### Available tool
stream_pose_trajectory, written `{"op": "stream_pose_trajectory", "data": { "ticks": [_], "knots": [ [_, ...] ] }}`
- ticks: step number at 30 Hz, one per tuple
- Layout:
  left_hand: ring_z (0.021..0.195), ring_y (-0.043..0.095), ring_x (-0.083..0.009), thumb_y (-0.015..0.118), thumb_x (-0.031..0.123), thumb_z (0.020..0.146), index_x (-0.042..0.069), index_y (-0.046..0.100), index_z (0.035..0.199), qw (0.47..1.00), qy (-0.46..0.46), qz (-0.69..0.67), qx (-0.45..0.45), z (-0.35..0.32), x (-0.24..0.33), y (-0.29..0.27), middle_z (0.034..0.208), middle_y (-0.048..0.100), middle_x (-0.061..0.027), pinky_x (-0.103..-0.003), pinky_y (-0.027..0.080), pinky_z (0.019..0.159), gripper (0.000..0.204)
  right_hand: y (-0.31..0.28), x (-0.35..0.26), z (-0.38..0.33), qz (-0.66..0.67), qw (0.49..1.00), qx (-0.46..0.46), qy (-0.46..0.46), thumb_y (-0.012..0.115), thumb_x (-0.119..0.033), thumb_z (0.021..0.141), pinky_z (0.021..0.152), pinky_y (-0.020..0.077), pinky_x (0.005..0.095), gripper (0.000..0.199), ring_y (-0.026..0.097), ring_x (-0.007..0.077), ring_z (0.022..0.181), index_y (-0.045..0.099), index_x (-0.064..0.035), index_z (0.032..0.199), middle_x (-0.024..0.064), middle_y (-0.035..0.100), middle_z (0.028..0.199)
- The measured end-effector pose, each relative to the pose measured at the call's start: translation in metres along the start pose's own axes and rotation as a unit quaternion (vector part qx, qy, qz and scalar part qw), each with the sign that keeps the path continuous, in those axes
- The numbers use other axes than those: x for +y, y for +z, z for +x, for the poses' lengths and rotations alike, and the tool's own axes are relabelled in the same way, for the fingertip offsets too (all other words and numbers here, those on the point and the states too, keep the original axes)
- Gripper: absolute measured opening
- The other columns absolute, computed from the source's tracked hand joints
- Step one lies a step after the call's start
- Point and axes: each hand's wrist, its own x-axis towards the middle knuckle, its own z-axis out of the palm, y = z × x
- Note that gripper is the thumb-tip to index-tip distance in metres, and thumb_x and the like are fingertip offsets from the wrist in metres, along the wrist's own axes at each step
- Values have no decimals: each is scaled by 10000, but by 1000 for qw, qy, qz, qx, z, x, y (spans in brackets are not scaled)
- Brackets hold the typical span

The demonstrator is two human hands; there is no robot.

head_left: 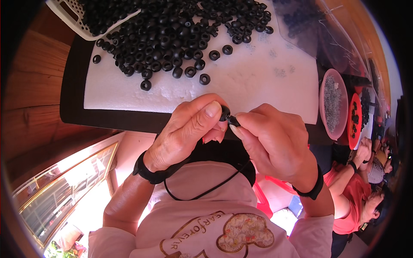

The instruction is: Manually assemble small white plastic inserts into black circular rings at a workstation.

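Note:
My left hand (186, 129) is closed around a round black ring-shaped part (224, 113), pinched between thumb and fingers. My right hand (277, 144) pinches a small black piece (233, 121) at the fingertips, right against the ring's side. Whether the two are joined cannot be made out. Both hands are held over the near edge of the table. Beyond them, a pile of similar round black parts (165, 41) with holes spreads over a white foam sheet (254, 88).
A white perforated basket (71, 23) of black parts stands at the far left. Clear plastic sheeting (340, 38) lies at the far right. A pink bowl (343, 109) holds small grey pieces; a red tray (356, 107) is beside it. Another person (350, 193) sits to the right.

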Motion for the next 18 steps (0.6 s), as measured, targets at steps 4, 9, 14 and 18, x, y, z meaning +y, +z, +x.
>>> {"op": "stream_pose_trajectory", "data": {
  "ticks": [4,9,14,18],
  "knots": [
    [616,436,-88,414,455,986,-7,545,913,1000,-3,8,3,0,0,0,706,516,-22,-228,366,573,486,-1,-7,2,9,999,-19,48,667,92,726,417,380,301,213,518,226,462,576,18,903,106,534,634],
    [623,445,-89,410,449,989,-8,543,917,999,9,37,2,0,2,1,695,503,-17,-229,367,568,481,-9,-16,9,-17,994,-60,86,670,81,725,436,388,303,203,532,238,490,574,4,886,102,524,638],
    [622,443,-87,416,464,982,-5,551,899,998,6,60,-13,0,1,-3,677,490,-18,-230,362,559,495,-9,-9,11,11,992,-83,94,676,45,761,459,402,289,178,554,195,527,586,-6,907,96,544,673],
    [610,431,-89,426,480,973,-2,559,886,998,-4,58,-21,0,6,-5,680,483,-19,-230,355,551,507,-16,2,14,199,949,-121,212,702,-24,794,490,412,222,259,544,79,577,583,-13,1024,47,590,776]
  ]
}}
